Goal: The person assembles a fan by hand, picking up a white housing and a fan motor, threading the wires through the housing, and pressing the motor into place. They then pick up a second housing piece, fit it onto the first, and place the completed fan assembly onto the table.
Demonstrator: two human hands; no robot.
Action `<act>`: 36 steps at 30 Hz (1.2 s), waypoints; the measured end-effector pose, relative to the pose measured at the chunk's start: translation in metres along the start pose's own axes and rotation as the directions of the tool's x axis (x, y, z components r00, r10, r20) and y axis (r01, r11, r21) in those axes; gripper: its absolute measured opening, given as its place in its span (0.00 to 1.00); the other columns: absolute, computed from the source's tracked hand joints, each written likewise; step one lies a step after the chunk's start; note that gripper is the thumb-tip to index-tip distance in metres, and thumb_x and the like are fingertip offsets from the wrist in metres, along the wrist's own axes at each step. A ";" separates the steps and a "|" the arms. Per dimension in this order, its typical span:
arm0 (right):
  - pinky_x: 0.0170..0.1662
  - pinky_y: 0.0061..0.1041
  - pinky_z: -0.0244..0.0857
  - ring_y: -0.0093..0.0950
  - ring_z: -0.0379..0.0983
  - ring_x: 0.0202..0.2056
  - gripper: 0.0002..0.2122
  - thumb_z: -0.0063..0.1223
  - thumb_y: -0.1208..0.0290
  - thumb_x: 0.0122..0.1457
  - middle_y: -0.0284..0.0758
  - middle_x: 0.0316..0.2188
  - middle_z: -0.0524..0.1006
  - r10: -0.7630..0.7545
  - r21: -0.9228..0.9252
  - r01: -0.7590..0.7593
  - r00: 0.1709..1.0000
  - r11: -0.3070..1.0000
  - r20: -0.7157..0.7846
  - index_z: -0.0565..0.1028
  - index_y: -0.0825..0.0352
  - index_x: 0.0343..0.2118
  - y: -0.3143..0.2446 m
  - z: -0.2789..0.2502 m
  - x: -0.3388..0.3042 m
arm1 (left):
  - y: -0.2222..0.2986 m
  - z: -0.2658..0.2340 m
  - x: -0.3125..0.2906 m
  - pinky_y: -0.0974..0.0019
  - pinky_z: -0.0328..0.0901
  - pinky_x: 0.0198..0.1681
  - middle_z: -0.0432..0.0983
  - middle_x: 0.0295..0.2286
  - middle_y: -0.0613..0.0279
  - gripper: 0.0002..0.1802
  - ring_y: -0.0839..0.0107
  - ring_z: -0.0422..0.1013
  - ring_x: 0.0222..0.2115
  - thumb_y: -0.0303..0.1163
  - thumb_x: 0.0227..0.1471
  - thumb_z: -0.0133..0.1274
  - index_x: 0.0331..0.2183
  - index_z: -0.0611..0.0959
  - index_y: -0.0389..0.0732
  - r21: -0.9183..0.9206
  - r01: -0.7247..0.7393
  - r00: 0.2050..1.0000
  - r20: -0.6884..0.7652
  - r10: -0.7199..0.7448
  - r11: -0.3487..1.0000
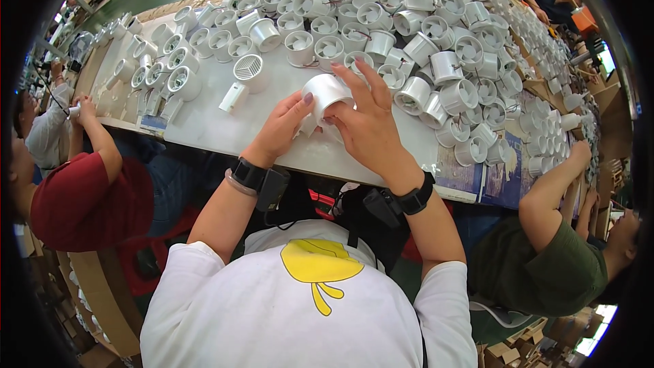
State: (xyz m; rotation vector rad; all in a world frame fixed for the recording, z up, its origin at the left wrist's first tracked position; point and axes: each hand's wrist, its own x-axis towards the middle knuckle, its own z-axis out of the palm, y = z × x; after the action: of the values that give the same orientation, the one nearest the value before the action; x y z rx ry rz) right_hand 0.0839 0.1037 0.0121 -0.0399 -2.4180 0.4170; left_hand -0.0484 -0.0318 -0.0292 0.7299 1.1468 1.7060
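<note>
A white cylindrical fan housing (320,91) is held above the near edge of the table, tilted with its open end toward the right. My left hand (279,125) grips its left side, thumb on the wall. My right hand (371,125) is at the open end, its thumb at the rim and other fingers raised and spread apart. What lies inside the housing is hidden by that hand. A white piece hangs below it between my hands. Beyond my left hand stands a handheld fan with a slatted grille (249,69) and a white handle (234,97).
Many white fan housings (446,67) are heaped at the back and right. Several fans with handles (184,82) lie at the left. Co-workers sit on both sides, one in a red sleeve (82,191), another in dark green (545,259). Cardboard boxes (102,293) stand behind.
</note>
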 end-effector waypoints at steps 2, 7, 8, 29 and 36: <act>0.61 0.37 0.50 0.40 0.51 0.62 0.06 0.64 0.75 0.44 0.31 0.57 0.66 -0.048 -0.007 0.049 0.997 0.999 0.064 0.79 0.58 0.26 0.002 -0.004 0.003 | 0.005 0.002 -0.001 0.73 0.67 0.36 0.74 0.38 0.63 0.23 0.79 0.69 0.36 0.44 0.64 0.39 0.50 0.72 0.35 0.047 0.028 0.999 0.027 -0.030 0.999; 0.61 0.37 0.50 0.39 0.53 0.62 0.06 0.63 0.75 0.44 0.30 0.57 0.66 -0.082 0.033 0.079 0.990 0.996 0.117 0.79 0.59 0.27 0.002 -0.006 0.009 | 0.000 0.003 0.000 0.74 0.67 0.32 0.74 0.36 0.64 0.24 0.79 0.70 0.34 0.47 0.65 0.38 0.48 0.73 0.36 0.019 0.056 0.996 -0.069 -0.055 0.998; 0.61 0.37 0.50 0.39 0.53 0.62 0.06 0.63 0.75 0.44 0.30 0.57 0.66 -0.083 0.035 0.080 0.990 0.996 0.118 0.79 0.59 0.27 0.003 -0.004 0.010 | -0.001 -0.001 0.002 0.74 0.67 0.31 0.74 0.36 0.64 0.25 0.79 0.70 0.33 0.48 0.64 0.38 0.48 0.73 0.36 -0.004 0.063 0.997 -0.053 -0.063 0.998; 0.59 0.38 0.56 0.40 0.56 0.61 0.10 0.64 0.73 0.46 0.34 0.56 0.67 -0.075 0.125 0.065 0.995 0.990 0.069 0.81 0.60 0.33 0.020 0.003 0.003 | -0.001 -0.006 0.005 0.71 0.67 0.39 0.69 0.45 0.64 0.26 0.77 0.68 0.39 0.33 0.60 0.47 0.57 0.63 0.36 0.001 0.036 0.999 0.034 -0.036 0.999; 0.59 0.37 0.55 0.40 0.57 0.60 0.10 0.64 0.74 0.46 0.36 0.56 0.67 0.003 0.227 -0.018 0.998 0.974 0.068 0.80 0.60 0.34 0.023 0.002 -0.002 | -0.007 -0.013 0.004 0.71 0.66 0.36 0.69 0.45 0.63 0.29 0.77 0.69 0.38 0.27 0.57 0.49 0.58 0.62 0.36 0.001 0.015 0.998 0.060 -0.015 1.000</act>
State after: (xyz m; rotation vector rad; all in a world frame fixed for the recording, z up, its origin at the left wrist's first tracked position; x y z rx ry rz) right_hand 0.0820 0.1244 0.0022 0.0633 -2.4212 0.7079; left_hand -0.0587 -0.0325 -0.0406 0.7659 1.1094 1.6602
